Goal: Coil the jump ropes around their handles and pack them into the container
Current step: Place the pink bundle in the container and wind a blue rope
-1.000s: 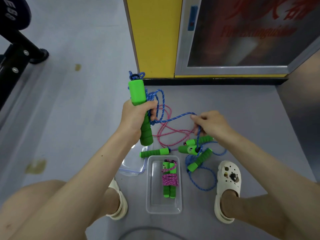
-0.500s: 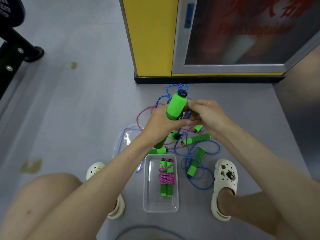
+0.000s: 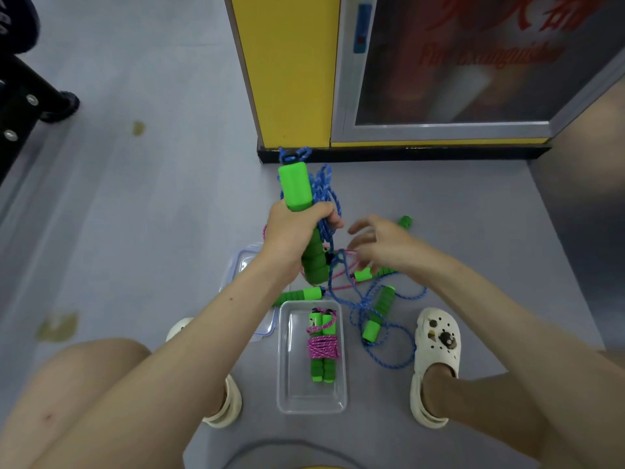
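My left hand point(image 3: 291, 233) grips a pair of green foam handles point(image 3: 295, 189) held upright, with blue rope point(image 3: 323, 194) looped beside them. My right hand point(image 3: 384, 247) hovers just to the right with fingers spread and blurred, next to the hanging blue strand. A clear plastic container point(image 3: 282, 394) on the floor between my feet holds one bundle of green handles wound with pink rope point(image 3: 323, 346). Loose green handles point(image 3: 377, 316) lie in tangled blue rope point(image 3: 389, 363) and pink rope point(image 3: 338, 279) behind the container.
The clear lid point(image 3: 241, 265) lies left of the container, partly under my arm. A yellow pillar point(image 3: 287, 79) and a glass-fronted cabinet point(image 3: 456, 62) stand ahead. Black equipment point(image 3: 20, 96) is at the far left. My white clogs point(image 3: 438, 343) flank the container.
My left hand has swung the handles back upright. My right hand has moved from the handle top down to the right and opened its fingers.
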Available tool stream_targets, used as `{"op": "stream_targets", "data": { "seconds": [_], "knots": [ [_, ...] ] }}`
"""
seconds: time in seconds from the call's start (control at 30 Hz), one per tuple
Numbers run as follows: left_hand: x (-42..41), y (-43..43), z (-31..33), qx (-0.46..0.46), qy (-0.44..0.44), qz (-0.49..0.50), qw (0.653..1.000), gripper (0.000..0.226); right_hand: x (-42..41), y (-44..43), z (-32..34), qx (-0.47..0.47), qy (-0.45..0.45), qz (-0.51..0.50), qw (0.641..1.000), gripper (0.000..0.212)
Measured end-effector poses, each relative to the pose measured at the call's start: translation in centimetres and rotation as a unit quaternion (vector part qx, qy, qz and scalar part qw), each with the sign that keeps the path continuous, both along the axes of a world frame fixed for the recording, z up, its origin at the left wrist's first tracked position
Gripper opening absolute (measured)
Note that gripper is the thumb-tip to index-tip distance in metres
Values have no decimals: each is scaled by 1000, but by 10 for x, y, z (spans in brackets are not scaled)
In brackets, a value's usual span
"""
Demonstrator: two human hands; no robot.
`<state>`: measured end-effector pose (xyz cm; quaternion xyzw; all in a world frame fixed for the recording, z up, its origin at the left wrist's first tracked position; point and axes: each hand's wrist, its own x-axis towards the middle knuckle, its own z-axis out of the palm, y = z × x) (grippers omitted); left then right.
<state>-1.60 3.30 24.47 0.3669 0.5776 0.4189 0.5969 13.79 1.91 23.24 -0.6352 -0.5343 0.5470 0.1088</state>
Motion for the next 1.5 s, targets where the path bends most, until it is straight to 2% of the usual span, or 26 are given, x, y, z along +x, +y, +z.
{"op": "stream_targets", "data": {
  "seconds": [0.07,0.17,0.23,0.4,0.57,0.63,0.77,0.87,0.97,1.07,1.17,1.3,1.4,1.5],
  "knots": [
    [-1,3,2,-21,-44,26,998,13,-7,-7,-9,13,-10,37,999,39],
    [0,3,0,-47,-78,37,995,13,-13,-10,-14,142,-61,48,987,33],
    [0,2,-1,-53,-91,41,994,12,-15,-9,-14,189,-75,60,977,30],
    [-4,3,2,-51,-92,43,994,16,-10,-7,-20,196,-141,114,964,14],
    [-11,4,7,-52,-90,36,994,17,10,-1,-29,169,-271,70,945,40],
    [-12,4,6,-57,-103,35,992,17,13,0,-30,131,-284,91,945,47],
    [-11,6,7,-93,-171,37,980,19,4,-10,-24,61,-151,170,972,80],
    [-9,7,10,-113,-255,45,959,23,-2,-15,-26,80,-124,186,971,87],
    [-7,8,12,-112,-312,60,941,27,-3,-14,-25,106,-92,177,974,68],
    [-8,7,13,-113,-321,63,938,27,1,-13,-24,80,-36,160,983,40],
    [-14,11,13,-121,-279,75,950,26,5,-12,-25,63,-43,133,988,31],
    [-28,15,6,-110,-122,77,983,14,12,-11,-18,8,-24,74,997,26],
    [-35,14,-1,-96,-63,61,992,11,12,-11,-10,-53,84,-59,993,34],
    [-37,12,-5,-87,-30,42,995,9,11,-6,0,-56,212,-223,950,31]
  ]
}}
